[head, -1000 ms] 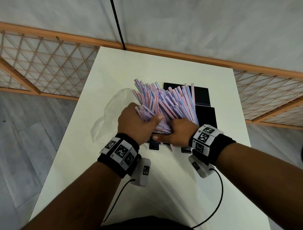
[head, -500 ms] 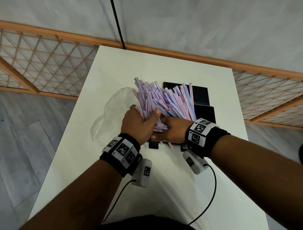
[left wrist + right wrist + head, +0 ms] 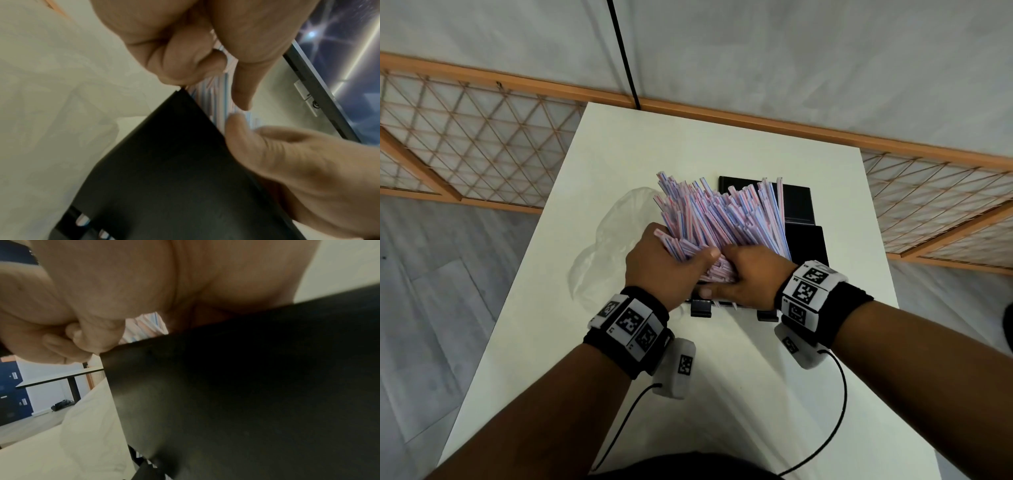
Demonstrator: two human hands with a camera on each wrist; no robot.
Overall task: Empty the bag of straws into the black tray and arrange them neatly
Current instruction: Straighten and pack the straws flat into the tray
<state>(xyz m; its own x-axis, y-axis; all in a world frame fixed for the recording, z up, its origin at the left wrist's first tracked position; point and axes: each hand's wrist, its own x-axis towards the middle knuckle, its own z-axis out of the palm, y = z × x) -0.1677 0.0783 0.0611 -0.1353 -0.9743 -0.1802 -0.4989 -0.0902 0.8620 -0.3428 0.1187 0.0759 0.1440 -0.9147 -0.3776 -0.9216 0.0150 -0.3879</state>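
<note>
Straws [image 3: 726,219] drawn nearer, left hand [image 3: 664,270] gripping, wrist-view tray [image 3: 174,178] underside

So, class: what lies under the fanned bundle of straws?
The black tray on the white table shows beneath the straws. Both hands, left hand and right hand, cover the near ends; the tray's floor there is hidden.

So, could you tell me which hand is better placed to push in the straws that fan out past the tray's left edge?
Left, probably. The left hand grips the straws on the side where they fan out past the tray; the right hand holds their near ends.
</note>
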